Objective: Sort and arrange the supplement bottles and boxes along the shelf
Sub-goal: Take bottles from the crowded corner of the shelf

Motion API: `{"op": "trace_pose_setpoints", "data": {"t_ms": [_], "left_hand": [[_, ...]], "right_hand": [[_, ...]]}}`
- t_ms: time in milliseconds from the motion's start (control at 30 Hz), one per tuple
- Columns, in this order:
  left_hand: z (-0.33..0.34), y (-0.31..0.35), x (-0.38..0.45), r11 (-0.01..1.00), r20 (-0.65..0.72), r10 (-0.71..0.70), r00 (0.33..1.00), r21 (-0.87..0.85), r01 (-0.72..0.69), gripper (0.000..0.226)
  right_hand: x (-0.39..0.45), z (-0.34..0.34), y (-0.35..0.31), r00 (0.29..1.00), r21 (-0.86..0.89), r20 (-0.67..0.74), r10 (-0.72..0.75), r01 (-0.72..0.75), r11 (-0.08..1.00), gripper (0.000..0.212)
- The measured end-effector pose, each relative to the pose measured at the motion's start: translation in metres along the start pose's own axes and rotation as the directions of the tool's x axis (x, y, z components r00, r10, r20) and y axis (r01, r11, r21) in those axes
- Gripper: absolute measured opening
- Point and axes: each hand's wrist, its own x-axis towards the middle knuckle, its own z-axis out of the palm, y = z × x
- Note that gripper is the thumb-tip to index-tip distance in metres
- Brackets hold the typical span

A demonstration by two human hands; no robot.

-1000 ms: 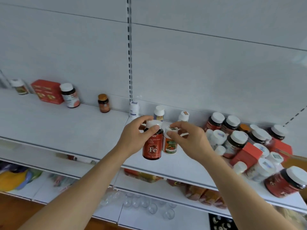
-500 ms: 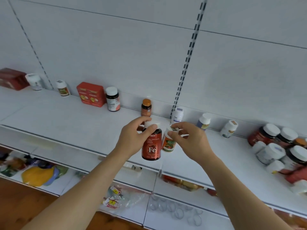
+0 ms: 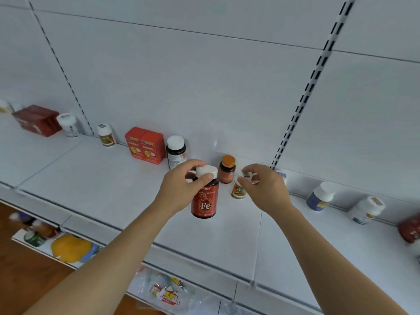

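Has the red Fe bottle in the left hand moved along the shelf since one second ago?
Yes. The Fe bottle went left: before it was right of the slotted wall rail, now it is left of it, near the orange-capped bottle.

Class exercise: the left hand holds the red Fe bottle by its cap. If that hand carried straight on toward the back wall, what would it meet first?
Probably the orange-capped bottle, just beyond the left hand and its Fe bottle; depth is unclear, so the dark white-capped bottle might come first.

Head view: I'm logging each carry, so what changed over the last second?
The view swung left along the shelf, past the crowded right-end cluster. Both grips stayed: left hand holds the Fe bottle by its cap, right hand the small orange-label bottle.
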Motion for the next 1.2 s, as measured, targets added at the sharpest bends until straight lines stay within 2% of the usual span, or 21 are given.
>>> {"op": "trace_pose_setpoints", "data": {"t_ms": [267, 433, 700, 1033, 1200], "left_hand": [[0.003, -0.014, 0.039, 0.999, 0.048, 0.036, 0.998, -0.014, -0.036, 0.033], [-0.027, -0.029, 0.055, 0.996, 0.08, 0.079, 0.994, -0.036, -0.076, 0.033], [-0.148, -0.082, 0.062, 0.992, 0.073, 0.112, 0.991, -0.075, -0.107, 0.031], [-0.305, -0.155, 0.07, 0.999, -0.103, -0.006, 0.995, -0.052, 0.001, 0.031], [-0.343, -0.179, 0.092, 0.997, -0.127, -0.067, 0.99, -0.045, 0.062, 0.034]], "right_hand": [[0.019, 0.005, -0.004, 0.998, -0.001, -0.056, -0.003, 0.003, 1.0, 0.017], [0.022, 0.028, -0.04, 0.994, 0.008, -0.096, -0.058, 0.059, 0.998, 0.017], [0.021, 0.119, -0.145, 0.978, 0.008, -0.117, -0.17, 0.172, 0.985, 0.015], [0.055, 0.245, -0.274, 0.948, 0.065, -0.007, -0.317, 0.317, 0.946, 0.015], [0.092, 0.282, -0.3, 0.95, -0.029, 0.023, -0.313, 0.313, 0.949, 0.019]]}}
